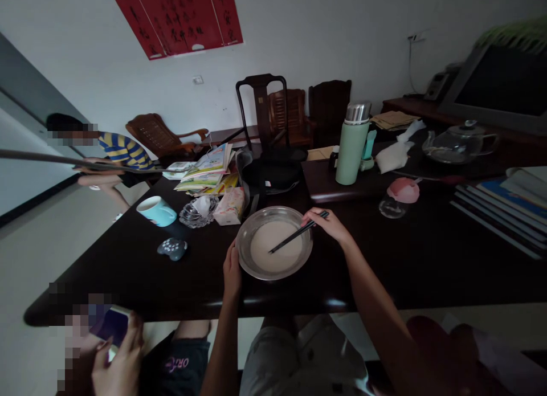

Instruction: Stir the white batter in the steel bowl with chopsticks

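Observation:
In front of me a round metal bowl (308, 253) stands near the table's front edge. Pale, milky batter (273, 236) covers its bottom. My left hand (232, 266) holds the bowl's left rim, fingers against the outer side. Dark chopsticks (297, 234) are gripped near their upper end by my right hand (327, 224), over the bowl's right rim. Their tips dip into the batter left of its middle, and the sticks slant up to the right.
Left of the bowl are a tissue pack (231, 207), a glass dish (194, 212), a blue mug (157, 211) and a grey controller (172, 248). Behind stands a green thermos (352, 145); to the right, a pink-topped jar (393, 205) and stacked books (499, 213). Another person's hand (119, 356) holds a phone.

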### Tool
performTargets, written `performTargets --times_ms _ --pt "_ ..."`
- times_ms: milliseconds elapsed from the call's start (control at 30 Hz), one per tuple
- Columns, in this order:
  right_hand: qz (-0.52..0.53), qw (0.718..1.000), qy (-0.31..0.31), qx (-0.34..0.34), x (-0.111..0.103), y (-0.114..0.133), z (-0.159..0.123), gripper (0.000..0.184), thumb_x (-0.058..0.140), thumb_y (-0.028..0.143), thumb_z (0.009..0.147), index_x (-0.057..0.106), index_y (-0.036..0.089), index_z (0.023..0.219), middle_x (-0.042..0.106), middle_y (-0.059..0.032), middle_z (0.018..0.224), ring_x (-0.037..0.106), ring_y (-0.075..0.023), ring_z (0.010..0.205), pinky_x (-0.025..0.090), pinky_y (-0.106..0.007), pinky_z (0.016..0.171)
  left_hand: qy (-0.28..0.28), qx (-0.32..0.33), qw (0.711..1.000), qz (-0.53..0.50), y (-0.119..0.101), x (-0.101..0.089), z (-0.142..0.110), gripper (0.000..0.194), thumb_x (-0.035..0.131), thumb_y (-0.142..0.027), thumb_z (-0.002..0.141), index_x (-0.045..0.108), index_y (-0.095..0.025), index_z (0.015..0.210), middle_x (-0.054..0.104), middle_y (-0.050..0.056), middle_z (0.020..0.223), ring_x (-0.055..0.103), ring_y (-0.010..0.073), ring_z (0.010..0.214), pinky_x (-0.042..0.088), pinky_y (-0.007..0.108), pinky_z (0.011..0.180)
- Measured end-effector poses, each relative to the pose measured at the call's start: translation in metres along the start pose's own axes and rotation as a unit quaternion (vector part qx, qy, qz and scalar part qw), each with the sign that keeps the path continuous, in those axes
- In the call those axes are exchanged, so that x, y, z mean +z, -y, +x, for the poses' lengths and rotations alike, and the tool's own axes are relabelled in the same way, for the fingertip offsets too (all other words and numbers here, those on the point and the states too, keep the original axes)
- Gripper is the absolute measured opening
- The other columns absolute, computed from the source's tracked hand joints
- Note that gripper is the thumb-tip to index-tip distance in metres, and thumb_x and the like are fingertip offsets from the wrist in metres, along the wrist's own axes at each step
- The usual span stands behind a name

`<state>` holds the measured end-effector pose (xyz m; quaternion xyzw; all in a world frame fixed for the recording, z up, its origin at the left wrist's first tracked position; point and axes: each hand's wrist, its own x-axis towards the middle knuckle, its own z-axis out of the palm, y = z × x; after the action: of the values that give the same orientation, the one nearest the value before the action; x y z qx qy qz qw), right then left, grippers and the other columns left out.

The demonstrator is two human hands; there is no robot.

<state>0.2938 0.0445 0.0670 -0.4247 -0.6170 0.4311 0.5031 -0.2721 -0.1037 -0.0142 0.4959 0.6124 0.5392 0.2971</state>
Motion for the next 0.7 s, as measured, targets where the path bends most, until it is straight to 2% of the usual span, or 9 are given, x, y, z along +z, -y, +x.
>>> performTargets --times_ms 100,200,300,400,500,600,700 --pt "-0.005 1.0 -0.017 -0.015 0.0 -0.001 0.0 0.036 0.057 0.053 0.087 0.072 0.02 0.087 0.078 -0.0049 0.086 0.07 -0.0209 0.085 0.049 -0.031 0.073 0.007 0.015 1.0 -0.011 0.013 0.001 0.004 0.05 0.021 -0.054 0.097 0.054 -0.046 0.134 0.045 -0.016 0.139 0.035 0.0179 0.134 0.055 0.03 0.095" --pt "-0.02 0.997 -0.073 -0.002 -0.004 -0.002 0.0 0.038 0.055 0.054 0.088 0.071 0.02 0.084 0.077 -0.0051 0.079 0.069 -0.0203 0.078 0.047 -0.029 0.065 0.007 0.028 1.0 -0.002 0.023 -0.003 0.008 0.051 0.023 -0.051 0.098 0.055 -0.04 0.136 0.046 -0.011 0.139 0.034 0.0223 0.133 0.058 0.031 0.086" --pt "-0.015 0.999 -0.051 0.004 -0.004 -0.002 0.0 0.039 0.053 0.054 0.089 0.071 0.02 0.082 0.076 -0.005 0.074 0.069 -0.0196 0.072 0.046 -0.029 0.062 0.016 0.039 0.999 0.009 0.023 -0.003 0.007 0.051 0.018 -0.049 0.1 0.053 -0.044 0.136 0.044 -0.015 0.139 0.033 0.0197 0.132 0.056 0.026 0.09" --pt "-0.004 1.0 -0.008 -0.013 0.0 -0.002 0.0 0.036 0.055 0.052 0.089 0.072 0.02 0.085 0.077 -0.0049 0.081 0.07 -0.0206 0.08 0.049 -0.031 0.07 0.048 0.072 0.996 0.031 0.015 0.002 0.002 0.053 0.011 -0.049 0.101 0.048 -0.048 0.139 0.038 -0.02 0.143 0.028 0.0174 0.136 0.048 0.031 0.106" --pt "-0.008 0.999 -0.046 -0.017 -0.001 -0.002 0.0 0.036 0.057 0.053 0.087 0.071 0.021 0.086 0.077 -0.005 0.083 0.07 -0.0212 0.083 0.049 -0.031 0.073 0.062 0.085 0.993 0.044 0.007 0.009 -0.002 0.055 0.006 -0.048 0.101 0.044 -0.047 0.141 0.035 -0.021 0.145 0.021 0.0162 0.139 0.03 0.036 0.12" --pt "-0.009 0.996 -0.091 0.0 -0.004 -0.002 0.0 0.04 0.055 0.056 0.087 0.07 0.02 0.08 0.076 -0.0049 0.074 0.069 -0.0201 0.073 0.048 -0.03 0.064 0.064 0.076 0.994 0.047 0.002 0.016 -0.006 0.057 0.003 -0.046 0.101 0.045 -0.049 0.139 0.035 -0.023 0.145 0.02 0.0145 0.14 0.016 0.035 0.124" --pt "-0.003 0.999 -0.043 -0.001 -0.002 -0.001 0.0 0.041 0.054 0.057 0.087 0.071 0.02 0.08 0.076 -0.005 0.073 0.069 -0.02 0.072 0.048 -0.03 0.064 0.069 0.08 0.994 0.033 -0.001 0.02 -0.011 0.059 0.003 -0.045 0.101 0.046 -0.046 0.14 0.036 -0.021 0.147 0.023 0.015 0.14 0.013 0.032 0.124"
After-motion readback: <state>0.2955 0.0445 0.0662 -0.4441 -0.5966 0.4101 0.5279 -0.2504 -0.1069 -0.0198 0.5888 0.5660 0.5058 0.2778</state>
